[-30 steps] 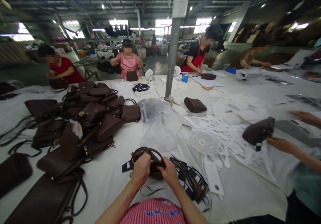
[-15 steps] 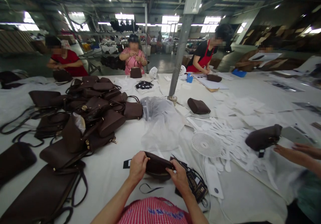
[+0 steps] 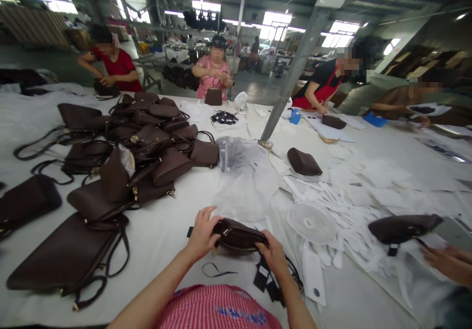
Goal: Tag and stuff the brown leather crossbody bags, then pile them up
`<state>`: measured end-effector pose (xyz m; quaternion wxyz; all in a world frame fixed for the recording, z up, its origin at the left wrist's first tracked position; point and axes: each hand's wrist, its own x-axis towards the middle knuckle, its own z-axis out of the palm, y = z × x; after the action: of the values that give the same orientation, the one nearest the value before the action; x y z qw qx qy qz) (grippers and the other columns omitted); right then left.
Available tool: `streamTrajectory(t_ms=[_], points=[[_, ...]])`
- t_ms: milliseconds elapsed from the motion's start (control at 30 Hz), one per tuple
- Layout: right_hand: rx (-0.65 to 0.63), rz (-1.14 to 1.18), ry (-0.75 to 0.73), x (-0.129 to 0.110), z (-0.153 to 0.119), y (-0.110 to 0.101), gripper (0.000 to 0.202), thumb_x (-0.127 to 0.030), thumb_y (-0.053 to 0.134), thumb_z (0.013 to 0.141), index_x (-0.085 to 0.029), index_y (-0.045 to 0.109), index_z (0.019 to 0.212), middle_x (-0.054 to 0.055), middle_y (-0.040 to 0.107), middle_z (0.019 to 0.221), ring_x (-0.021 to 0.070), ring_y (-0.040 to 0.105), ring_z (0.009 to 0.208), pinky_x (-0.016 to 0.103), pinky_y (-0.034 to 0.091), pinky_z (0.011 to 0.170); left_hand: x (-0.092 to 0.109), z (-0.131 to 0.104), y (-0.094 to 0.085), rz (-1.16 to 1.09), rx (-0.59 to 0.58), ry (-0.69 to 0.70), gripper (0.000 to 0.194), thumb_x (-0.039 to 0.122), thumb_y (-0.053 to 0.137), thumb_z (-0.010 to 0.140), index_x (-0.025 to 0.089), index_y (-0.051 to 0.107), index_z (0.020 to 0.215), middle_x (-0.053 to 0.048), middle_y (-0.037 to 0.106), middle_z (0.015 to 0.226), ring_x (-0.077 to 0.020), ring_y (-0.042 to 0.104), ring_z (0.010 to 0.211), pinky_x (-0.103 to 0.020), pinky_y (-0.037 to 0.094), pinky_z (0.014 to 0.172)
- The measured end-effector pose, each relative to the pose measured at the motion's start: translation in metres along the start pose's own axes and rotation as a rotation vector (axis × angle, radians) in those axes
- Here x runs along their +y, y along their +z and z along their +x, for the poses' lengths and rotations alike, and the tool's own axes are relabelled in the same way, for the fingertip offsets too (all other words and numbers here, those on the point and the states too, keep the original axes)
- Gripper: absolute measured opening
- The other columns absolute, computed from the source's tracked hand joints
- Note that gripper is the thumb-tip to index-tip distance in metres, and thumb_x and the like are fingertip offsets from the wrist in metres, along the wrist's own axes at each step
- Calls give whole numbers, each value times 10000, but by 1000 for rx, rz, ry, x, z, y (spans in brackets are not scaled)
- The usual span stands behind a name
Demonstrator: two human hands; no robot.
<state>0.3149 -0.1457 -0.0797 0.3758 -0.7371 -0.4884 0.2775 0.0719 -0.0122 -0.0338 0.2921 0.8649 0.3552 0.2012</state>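
A small dark brown handbag (image 3: pixel 241 235) is held up in front of me over the white table, its zipped top facing me. My left hand (image 3: pixel 202 233) is around its left end, the thumb low and some fingers lifted off the edge. At the right end my right hand (image 3: pixel 275 254) pinches the bag's rim. A black tag pokes out beside my left hand. Under my right wrist lie black hang tags (image 3: pixel 262 274) with cords. On the table below the bag there is a thin black cord (image 3: pixel 218 271).
Brown handbags with straps (image 3: pixel 171 164) are heaped on the left. A white fan (image 3: pixel 311 222) lies right of my hands, near white strips. Crumpled clear plastic (image 3: pixel 247 171) and a metal post (image 3: pixel 295 63) stand ahead. A co-worker's hands (image 3: pixel 446 260) are at another bag on the right.
My view has turned slightly left. The bag has tilted so its zipper shows more, and my left fingers have loosened and spread at its end. My right hand has moved off the hang tags' printed side.
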Motion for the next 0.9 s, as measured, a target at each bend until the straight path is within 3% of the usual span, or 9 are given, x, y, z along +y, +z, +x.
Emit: streamTrajectory(t_ms=[100,200,333,433,533,600,767,900], points=[[-69,-35,-2,2,9,-9,63,-274,572,756,-216,575,780,-23,581,652,185,532,630,286,427,611,-22,-3,3,-173,-112,0,631,67,563,706,234,437,1302,-101,475,1350,-252,424,1235,-435,360,1028],[-77,-187,-84,-9,15,-15,199,-186,508,733,-207,602,908,24,635,799,210,579,748,326,470,695,-28,-11,14,-258,-163,8,563,82,542,746,252,454,1276,-71,568,1210,-231,508,1127,-414,396,989],[-42,-529,-311,-55,11,-8,576,-34,431,639,-174,557,1183,130,568,1183,273,493,1112,425,391,938,-19,-21,30,-251,-120,57,445,203,599,796,231,482,1225,-95,558,1192,-244,507,1121,-416,408,971],[-174,-725,-377,-95,2,4,435,-61,481,717,-205,598,1110,111,617,1055,283,519,1034,462,325,980,-15,-24,38,-233,-127,175,545,340,646,797,201,438,1282,-164,453,1375,-292,402,1280,-480,332,1057],[-194,-862,-312,-115,-5,9,156,-186,583,795,-211,628,942,92,641,883,267,559,881,471,328,941,-11,-24,44,-266,-187,251,671,359,615,824,182,307,1393,-178,389,1448,-290,320,1360,-525,247,1110],[-186,-950,-263,-118,-8,8,82,-227,657,783,-209,629,858,83,650,816,254,573,815,443,353,882,-8,-24,46,-312,-215,239,650,327,587,842,190,291,1404,-156,438,1420,-272,374,1334,-535,233,1117],[-291,-1108,-232,-115,-10,10,160,-350,710,778,-199,674,738,90,687,712,241,616,698,382,368,719,2,-26,54,-398,-181,235,549,270,559,842,195,375,1354,-133,508,1356,-245,476,1248,-497,279,1109],[-357,-1115,-213,-119,-7,13,130,-299,685,814,-196,702,737,90,708,716,237,645,684,356,351,646,1,-26,60,-446,-154,259,523,255,535,861,169,383,1354,-149,509,1347,-236,457,1262,-439,336,1089]])
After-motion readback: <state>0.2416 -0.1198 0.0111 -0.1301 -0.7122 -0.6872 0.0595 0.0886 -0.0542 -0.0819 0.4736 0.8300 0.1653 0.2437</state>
